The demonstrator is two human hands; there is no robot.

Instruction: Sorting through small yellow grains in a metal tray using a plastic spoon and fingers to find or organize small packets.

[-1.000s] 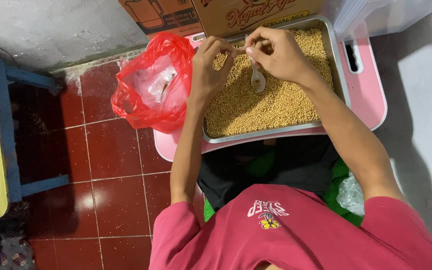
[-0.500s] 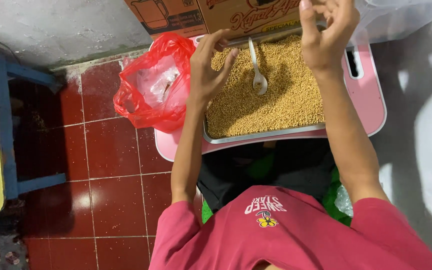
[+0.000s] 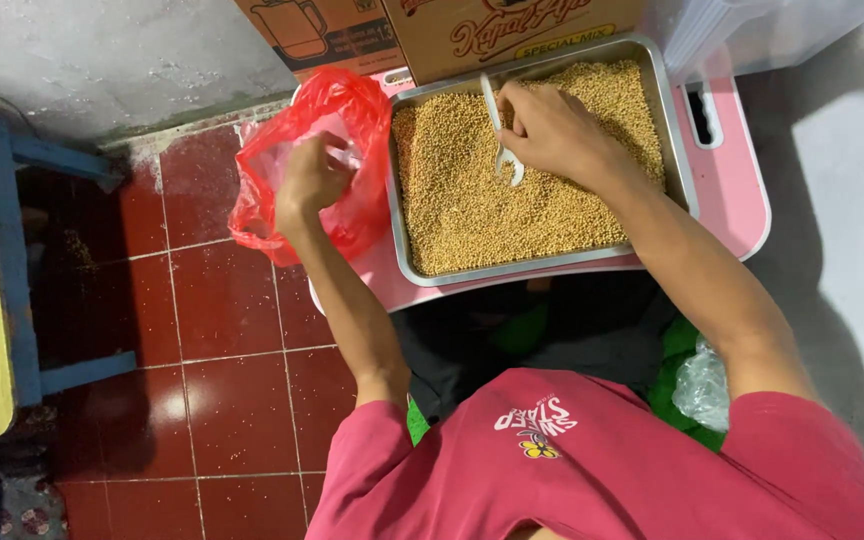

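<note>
The white spoon point(image 3: 502, 140) stands in the yellow grain point(image 3: 512, 220) at the far middle of the metal tray point(image 3: 512, 270), bowl down. The right hand point(image 3: 552, 130) is clamped round its handle. The left hand point(image 3: 312, 180) is curled shut on the plastic at the mouth of the red plastic bag point(image 3: 352, 110), just left of the tray.

Judged step: scooping grain. Moving a scoop leftward calls for a level spoon and an open bag mouth.

The tray rests on a pink table point(image 3: 732, 190). Cardboard boxes point(image 3: 512, 30) crowd the far rim. A blue bench point(image 3: 12, 260) stands well apart at left.
</note>
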